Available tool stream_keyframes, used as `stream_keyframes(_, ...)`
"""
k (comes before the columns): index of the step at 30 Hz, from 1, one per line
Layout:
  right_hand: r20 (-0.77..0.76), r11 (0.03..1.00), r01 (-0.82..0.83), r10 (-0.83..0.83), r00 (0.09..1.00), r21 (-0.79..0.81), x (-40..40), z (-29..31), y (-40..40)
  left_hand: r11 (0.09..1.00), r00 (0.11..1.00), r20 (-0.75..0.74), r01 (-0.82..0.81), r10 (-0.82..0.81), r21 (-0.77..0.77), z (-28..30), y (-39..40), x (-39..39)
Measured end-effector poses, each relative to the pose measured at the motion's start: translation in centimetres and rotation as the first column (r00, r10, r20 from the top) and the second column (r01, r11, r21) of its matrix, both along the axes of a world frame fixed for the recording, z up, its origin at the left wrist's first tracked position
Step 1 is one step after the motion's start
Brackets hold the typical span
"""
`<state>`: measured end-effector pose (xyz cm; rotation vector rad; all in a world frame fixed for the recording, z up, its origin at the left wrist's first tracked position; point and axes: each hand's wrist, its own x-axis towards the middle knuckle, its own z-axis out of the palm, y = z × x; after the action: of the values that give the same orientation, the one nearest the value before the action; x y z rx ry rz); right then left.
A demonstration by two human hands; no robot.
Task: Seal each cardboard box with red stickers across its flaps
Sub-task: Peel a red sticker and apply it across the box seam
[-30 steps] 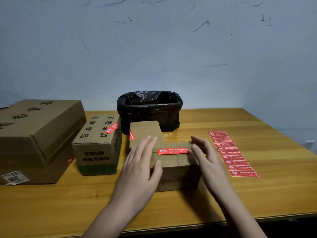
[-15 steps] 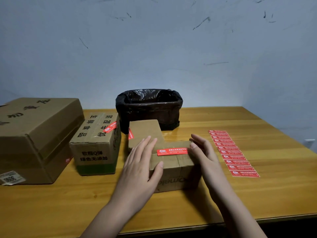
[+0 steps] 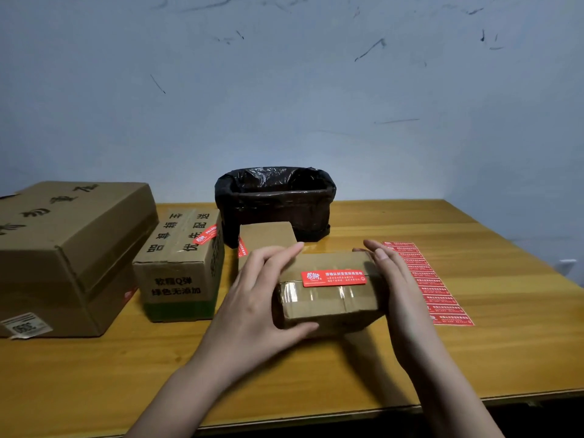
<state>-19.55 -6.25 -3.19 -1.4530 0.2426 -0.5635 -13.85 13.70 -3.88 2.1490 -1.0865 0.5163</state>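
We hold the small cardboard box (image 3: 328, 292) at frame center, just above the tabletop (image 3: 474, 358): left hand (image 3: 256, 305) curled round its left end, right hand (image 3: 401, 289) flat against its right. A red sticker (image 3: 334, 278) crosses the flaps.

Bare table (image 3: 505, 311) at right and lower frame: open passage along near edge and far right. Sticker sheet (image 3: 426, 282) lies flat just right of centre, no barrier. Centre blocked: held box (image 3: 328, 298), with left hand (image 3: 256, 308) and right hand (image 3: 395, 289) on either side. Small box (image 3: 267, 237) just behind, bin (image 3: 273, 200) behind that. Left side crowded: printed box (image 3: 180, 267), big box (image 3: 69, 248), narrow gaps between. Wall (image 3: 316, 90) closes off back.
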Motion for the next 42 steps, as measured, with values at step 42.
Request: stream_keyframes(42, 0.182, 0.994, -0.106, 0.101, 0.978, 0.021, 0.2, -0.4, -1.4, 0.876, 0.615, -0.718, -0.088, -0.327, -0.474, 6.1, -2.0, 0.7)
